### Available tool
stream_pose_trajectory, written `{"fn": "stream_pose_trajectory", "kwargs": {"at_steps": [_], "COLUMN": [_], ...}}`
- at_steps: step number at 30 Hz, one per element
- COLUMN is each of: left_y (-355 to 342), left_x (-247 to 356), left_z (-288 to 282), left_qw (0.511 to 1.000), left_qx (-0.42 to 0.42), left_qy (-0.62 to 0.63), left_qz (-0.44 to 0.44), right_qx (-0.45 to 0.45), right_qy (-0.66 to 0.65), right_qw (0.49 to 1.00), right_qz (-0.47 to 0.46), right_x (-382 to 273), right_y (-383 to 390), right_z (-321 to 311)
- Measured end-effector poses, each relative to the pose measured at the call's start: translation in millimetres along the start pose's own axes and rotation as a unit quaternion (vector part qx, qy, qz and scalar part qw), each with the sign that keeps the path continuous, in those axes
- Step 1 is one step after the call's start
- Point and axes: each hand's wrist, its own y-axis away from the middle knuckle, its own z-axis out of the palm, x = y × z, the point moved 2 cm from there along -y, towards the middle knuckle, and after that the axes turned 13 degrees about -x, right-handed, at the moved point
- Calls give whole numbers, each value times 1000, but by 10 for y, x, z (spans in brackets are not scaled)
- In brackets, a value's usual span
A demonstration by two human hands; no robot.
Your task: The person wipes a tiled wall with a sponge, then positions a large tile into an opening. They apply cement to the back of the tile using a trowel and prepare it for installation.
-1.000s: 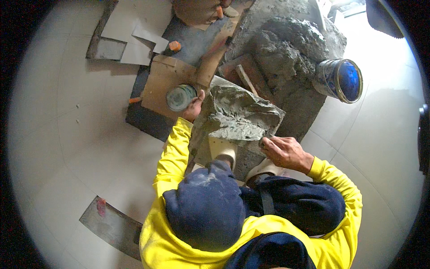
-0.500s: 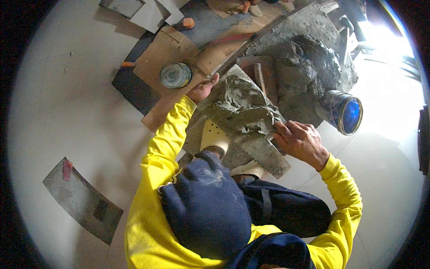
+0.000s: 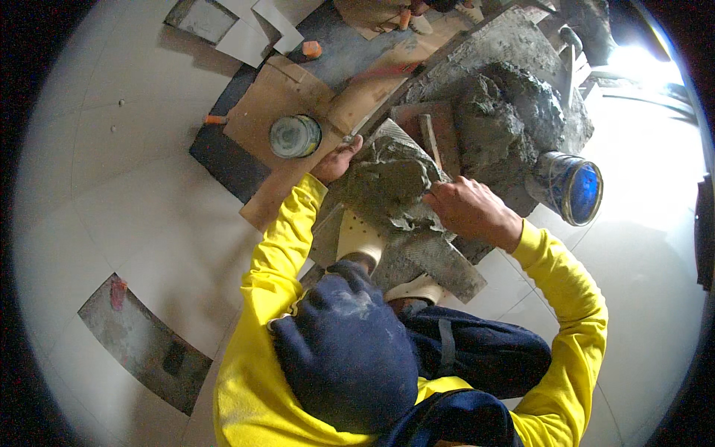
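Note:
A grey tile (image 3: pixel 450 270) with a ribbed face lies over my feet, its middle covered with wet mortar (image 3: pixel 387 179). At its upper left edge, my left hand (image 3: pixel 337 162) grips the tile, with the thumb showing and the other fingers mostly hidden. My right hand (image 3: pixel 471 211) is closed at the right side of the mortar, its fingertips against it. What it holds is hidden under the fingers and mortar. A wooden-handled tool (image 3: pixel 430 140) rests just beyond, beside the large mortar heap (image 3: pixel 514 104).
A blue-lined bucket (image 3: pixel 582 190) lies tipped at the heap's right. Left of my left hand, a tin can (image 3: pixel 295 136) stands on cardboard (image 3: pixel 257 112). A grey strip (image 3: pixel 145 343) lies at the lower left. Cut tile pieces (image 3: pixel 242 37) lie at the far left; another person (image 3: pixel 369 11) is partly visible beyond.
My right hand has moved up and left across the tile. The mortar in the middle looks smoother and more spread. My left hand stays at the tile's edge.

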Motion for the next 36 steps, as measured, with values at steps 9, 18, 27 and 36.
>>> {"fn": "stream_pose_trajectory", "kwargs": {"at_steps": [9,18,27,36], "left_y": [-31,34,-6,49], "left_x": [-40,-199,88,92], "left_z": [145,314,-32,-27], "left_qw": [964,985,960,945], "left_qx": [-82,-11,-147,-106], "left_qy": [236,162,189,282], "left_qz": [-86,-61,-145,-128], "right_qx": [18,-12,60,-20], "right_qy": [44,-382,-131,-24], "right_qw": [999,914,985,998], "right_qz": [-20,136,-98,-48], "right_x": [93,43,-138,-198], "right_y": [128,819,51,113], "right_z": [118,683,892,439]}}
